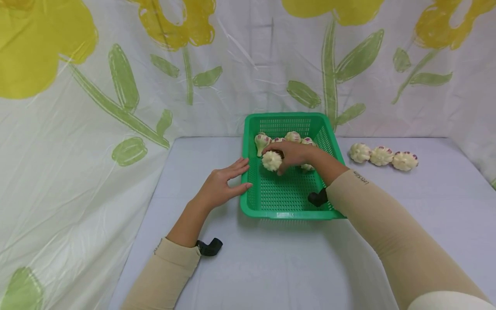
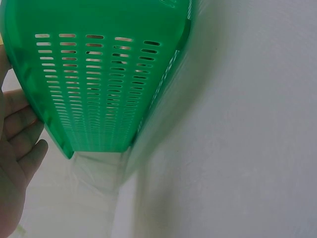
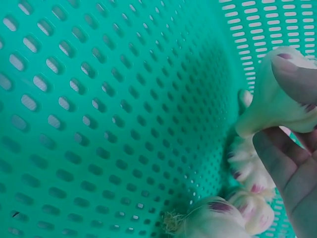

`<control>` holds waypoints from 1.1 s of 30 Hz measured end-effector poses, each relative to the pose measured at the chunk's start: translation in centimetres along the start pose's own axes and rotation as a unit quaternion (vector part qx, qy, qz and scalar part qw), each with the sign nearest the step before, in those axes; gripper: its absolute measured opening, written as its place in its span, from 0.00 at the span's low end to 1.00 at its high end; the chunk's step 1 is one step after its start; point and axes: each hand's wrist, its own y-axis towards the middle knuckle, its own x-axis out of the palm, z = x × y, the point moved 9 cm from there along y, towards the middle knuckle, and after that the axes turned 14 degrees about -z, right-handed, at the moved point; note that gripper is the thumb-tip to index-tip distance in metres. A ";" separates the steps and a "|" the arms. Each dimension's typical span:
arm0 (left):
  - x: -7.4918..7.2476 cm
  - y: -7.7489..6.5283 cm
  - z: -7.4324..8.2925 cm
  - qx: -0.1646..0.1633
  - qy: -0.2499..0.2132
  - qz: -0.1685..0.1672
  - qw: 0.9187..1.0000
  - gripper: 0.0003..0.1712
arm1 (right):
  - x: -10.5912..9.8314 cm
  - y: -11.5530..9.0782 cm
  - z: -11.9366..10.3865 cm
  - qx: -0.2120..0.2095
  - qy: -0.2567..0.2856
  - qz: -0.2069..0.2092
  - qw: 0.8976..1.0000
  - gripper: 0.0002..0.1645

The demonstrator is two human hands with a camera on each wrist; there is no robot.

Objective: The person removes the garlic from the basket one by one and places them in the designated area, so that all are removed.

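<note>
A green plastic basket point(image 1: 288, 215) with slotted walls stands on the table. Over its floor my right hand point(image 1: 294, 154) grips a garlic bulb point(image 1: 272, 160), pale with purple streaks; in the right wrist view the thumb and fingers close around the bulb point(image 3: 277, 94), its stem towards the basket wall. Several other garlic bulbs point(image 1: 293, 137) lie at the basket's far end, partly hidden behind this hand. My left hand point(image 1: 221, 185) is at the basket's left rim, fingers extended; in the left wrist view its fingertips touch the rim from outside.
On the table right of the basket, three garlic bulbs point(image 1: 381, 156) lie in a row. The light-covered table point(image 1: 271, 267) reaches back to a white curtain point(image 1: 248, 86) printed with yellow flowers. Black wrist mounts point(image 1: 209, 247) stick out beside both forearms.
</note>
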 end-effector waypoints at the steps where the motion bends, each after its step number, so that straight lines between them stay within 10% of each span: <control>1: 0.0 0.0 0.0 0.000 0.000 0.000 1.000 0.33 | 0.0 0.0 0.0 0.001 0.000 0.001 1.000 0.45; 33: 0.1 0.0 -0.1 0.007 -0.001 0.001 1.000 0.33 | -2.0 -1.7 -1.5 -0.010 0.017 0.037 0.999 0.47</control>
